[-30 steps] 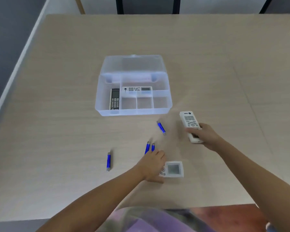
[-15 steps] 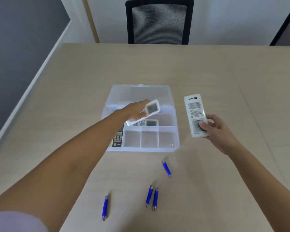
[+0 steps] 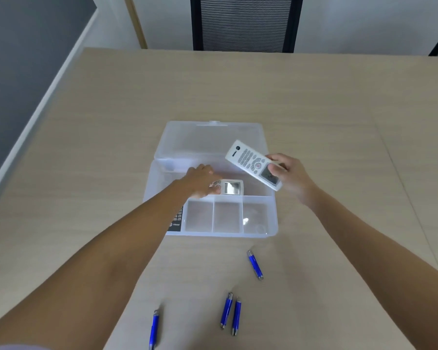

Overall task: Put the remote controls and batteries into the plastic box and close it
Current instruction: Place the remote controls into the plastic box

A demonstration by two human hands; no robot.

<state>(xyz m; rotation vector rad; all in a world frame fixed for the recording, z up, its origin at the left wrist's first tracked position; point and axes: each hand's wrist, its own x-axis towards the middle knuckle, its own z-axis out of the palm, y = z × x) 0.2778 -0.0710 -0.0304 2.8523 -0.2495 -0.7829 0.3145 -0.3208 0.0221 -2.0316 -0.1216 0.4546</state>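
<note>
On the pale wood-grain worktop [image 3: 314, 102] sits a clear plastic box [image 3: 271, 231] with its hinged lid [image 3: 200, 140] folded flat back on the far side. The left hand [image 3: 200, 183] reaches into the long rear compartment, its grip laid over the button end of a small white remote with a square grey screen [image 3: 232, 188] – fingers curled on it, though I cannot tell whether they clasp it or just rest there. The right hand [image 3: 291, 175] holds a long white remote with grey buttons [image 3: 253, 164] above the box's right rear corner, tilted, its grip closed around the display end with the thumb on top. A dark remote [image 3: 175, 223] lies in the left compartment, mostly hidden by the left forearm. The 3 small front compartments hold nothing.

Nearer the person, 4 slim blue batteries lie on the worktop, all apart from the box – 1 alone at right [image 3: 255, 265], 2 side by side in the middle [image 3: 230, 313], 1 at left [image 3: 154, 329]. A black mesh-backed chair [image 3: 243, 24] stands beyond the far edge.
</note>
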